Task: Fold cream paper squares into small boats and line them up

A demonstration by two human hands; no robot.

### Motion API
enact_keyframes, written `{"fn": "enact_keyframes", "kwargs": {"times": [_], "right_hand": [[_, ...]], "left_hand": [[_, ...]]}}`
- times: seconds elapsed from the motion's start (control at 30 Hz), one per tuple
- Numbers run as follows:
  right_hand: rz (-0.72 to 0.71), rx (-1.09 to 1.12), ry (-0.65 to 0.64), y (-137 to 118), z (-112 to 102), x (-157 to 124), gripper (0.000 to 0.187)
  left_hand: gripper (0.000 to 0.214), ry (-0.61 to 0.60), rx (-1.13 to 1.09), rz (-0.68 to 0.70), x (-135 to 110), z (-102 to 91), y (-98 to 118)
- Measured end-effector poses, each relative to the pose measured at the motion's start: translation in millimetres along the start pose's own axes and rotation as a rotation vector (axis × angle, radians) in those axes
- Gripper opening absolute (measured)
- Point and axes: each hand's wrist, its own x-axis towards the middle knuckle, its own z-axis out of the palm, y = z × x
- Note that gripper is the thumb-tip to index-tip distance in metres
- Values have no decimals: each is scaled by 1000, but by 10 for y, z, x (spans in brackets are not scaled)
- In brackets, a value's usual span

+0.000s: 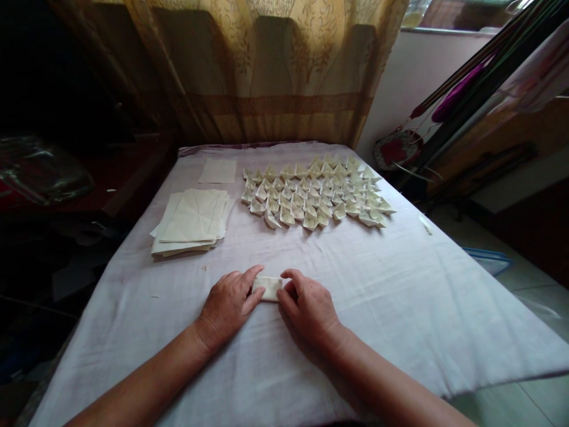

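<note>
Between my two hands a small folded piece of pale paper (269, 288) lies on the cloth-covered table. My left hand (231, 301) grips its left end, thumb on top and fingers along the far edge. At the right end, my right hand (310, 305) pinches the paper between thumb and curled fingers. Beyond my hands, several folded paper boats (306, 193) stand in close rows. To the left is a stack of square paper sheets (193, 216), the top one showing crease lines. A single square sheet (217, 171) lies flat behind the stack.
A white cloth (400, 308) covers the table, slightly wrinkled. A small white scrap (425, 224) lies near its right edge. Behind the table hangs a gold patterned curtain (275, 71). A dark red surface (133, 172) adjoins on the left.
</note>
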Motion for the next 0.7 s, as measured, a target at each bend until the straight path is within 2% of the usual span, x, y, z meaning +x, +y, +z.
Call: {"fn": "enact_keyframes", "kwargs": {"times": [0.13, 0.27, 0.43, 0.7], "right_hand": [[-51, -90, 19, -14, 10, 2, 5], [-112, -149, 36, -6, 32, -5, 13], [-177, -147, 98, 28, 63, -22, 15], [-235, -88, 82, 9, 20, -64, 14]], "left_hand": [[31, 92, 38, 62, -6, 27, 6], [18, 167, 61, 156, -44, 3, 29], [24, 135, 52, 312, -122, -30, 60], [30, 135, 95, 321, -140, -27, 97]]}}
